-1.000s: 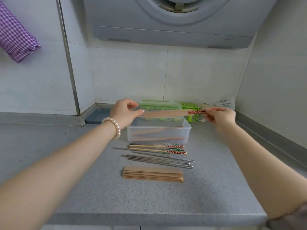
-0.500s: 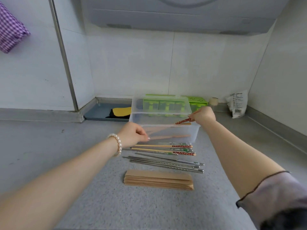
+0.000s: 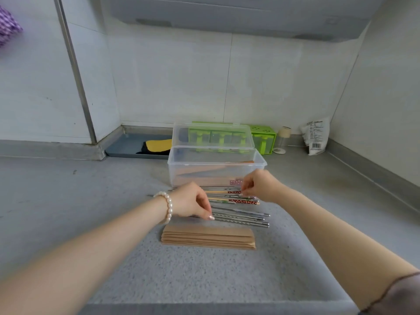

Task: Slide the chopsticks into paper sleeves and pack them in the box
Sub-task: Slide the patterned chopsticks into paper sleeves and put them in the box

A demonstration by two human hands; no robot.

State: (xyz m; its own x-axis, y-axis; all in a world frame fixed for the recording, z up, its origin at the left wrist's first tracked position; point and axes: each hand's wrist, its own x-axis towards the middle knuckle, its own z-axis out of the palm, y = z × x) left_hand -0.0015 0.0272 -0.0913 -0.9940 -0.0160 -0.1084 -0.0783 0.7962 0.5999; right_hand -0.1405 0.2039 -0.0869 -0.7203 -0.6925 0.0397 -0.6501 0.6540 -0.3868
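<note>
A person stands at a grey speckled countertop, both bare forearms reaching forward over it. Closest to the person lies a neat stack of brown paper sleeves, lying flat and lengthwise across the counter. Just beyond the stack rests a row of steel chopsticks, and beyond those a few wooden chopsticks with red dotted and green patterned ends, all lying roughly parallel. The left hand, with a pearl bracelet on its wrist, hangs over the left ends of the chopsticks, fingers curled downward with the fingertips touching the steel ones; whether it has actually taken hold of any cannot be told. The right hand hovers over the patterned ends of the wooden chopsticks, fingers bent and drawn together at the tips as if pinching one, though the grip itself is too small to make out. Directly behind the chopsticks stands a clear plastic box, its hinged lid raised upright at the back, with several sleeved chopsticks already lying inside. Farther back, against the tiled wall, sit a green seasoning rack, a small jar, a white packet, and a grey tray holding something yellow and black.
</note>
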